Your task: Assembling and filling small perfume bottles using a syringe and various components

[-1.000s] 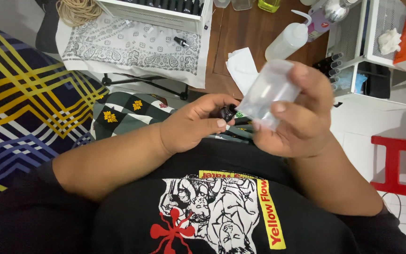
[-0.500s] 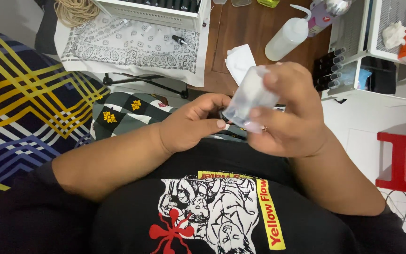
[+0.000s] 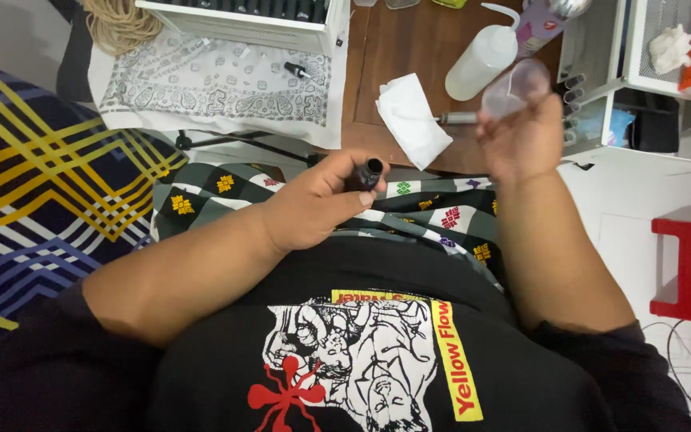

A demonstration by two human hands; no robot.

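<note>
I have the left hand [image 3: 313,210] closed round a small black bottle [image 3: 364,174], its open mouth pointing up, low over my lap. The right hand [image 3: 519,136] grips a clear plastic cup [image 3: 516,86], lifted over the near edge of the brown bench [image 3: 409,32] — the two are well apart. To handle this well I'd judge the bottle should stay upright and the cup level, with the lap steadying the left wrist. A white squeeze bottle [image 3: 481,62] and a folded tissue [image 3: 411,118] lie on the bench just beside the cup.
</note>
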